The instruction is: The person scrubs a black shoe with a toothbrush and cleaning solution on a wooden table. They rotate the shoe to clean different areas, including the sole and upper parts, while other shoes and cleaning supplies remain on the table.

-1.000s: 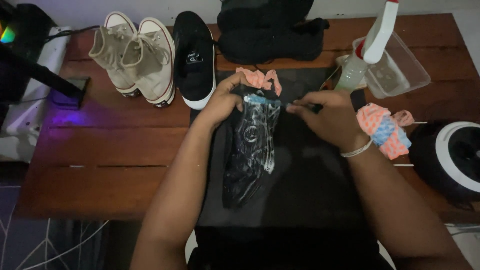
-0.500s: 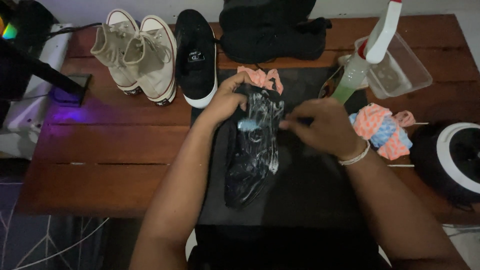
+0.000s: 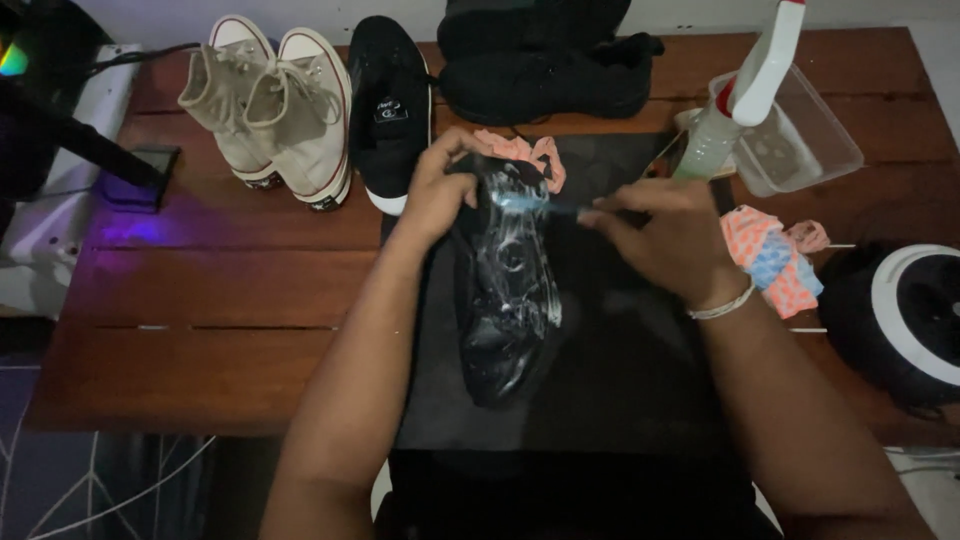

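Glossy wet black shoe (image 3: pixel 508 300), long axis w/ far end under left hand (image 3: pixel 437 195) grip; right hand (image 3: pixel 665 240) pinches brush (image 3: pixel 530 203).

There are two hands: the left hand (image 3: pixel 437 192) and the right hand (image 3: pixel 665 240). Between them lies one black shoe (image 3: pixel 508 300) covered with white foam, and there is one brush (image 3: pixel 545 205) with light blue bristles. On the bench (image 3: pixel 220 290) stand two beige high-top sneakers (image 3: pixel 272 110), one black slip-on shoe (image 3: pixel 390 100), and one pair of black shoes (image 3: pixel 545 65) at the far edge, so two more. I count one spray bottle (image 3: pixel 745 95), one clear plastic container (image 3: pixel 800 140), one black mat (image 3: pixel 620 370), and two pink patterned cloths: one (image 3: pixel 525 152) behind the foamy shoe, one (image 3: pixel 775 258) at the right.
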